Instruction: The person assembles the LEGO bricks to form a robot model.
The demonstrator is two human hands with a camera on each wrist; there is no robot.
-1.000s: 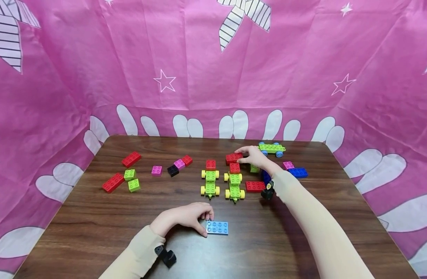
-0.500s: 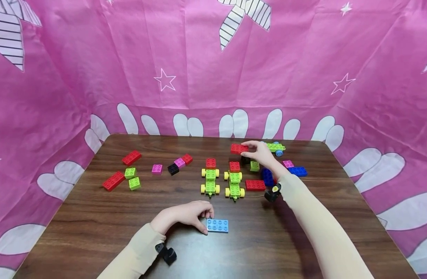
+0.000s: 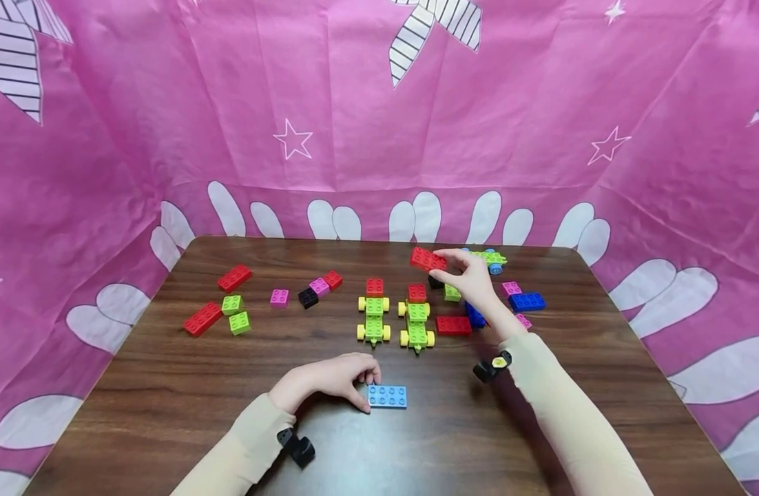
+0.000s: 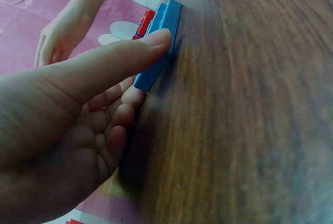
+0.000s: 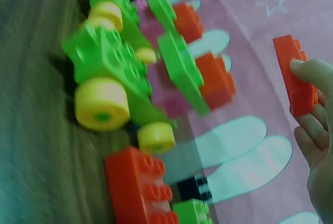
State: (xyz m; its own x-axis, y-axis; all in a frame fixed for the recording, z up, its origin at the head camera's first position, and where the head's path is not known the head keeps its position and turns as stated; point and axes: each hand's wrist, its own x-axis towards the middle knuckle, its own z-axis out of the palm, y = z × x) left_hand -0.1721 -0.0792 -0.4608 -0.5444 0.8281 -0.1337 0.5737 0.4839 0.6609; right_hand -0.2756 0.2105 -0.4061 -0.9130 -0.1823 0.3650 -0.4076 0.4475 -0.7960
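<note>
Red brick [image 3: 425,259] is pinched at one end in right hand [image 3: 474,279] (likely keeping its underside free); left hand [image 3: 335,379] pinches light-blue brick [image 3: 388,396], apparently steadying it.

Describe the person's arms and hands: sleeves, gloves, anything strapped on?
Left hand and right hand: bare, no gloves. Left sleeve and right sleeve: long, plain cream. Left wrist unit: black. Right wrist unit: black with a yellow patch. No cables visible.
</note>
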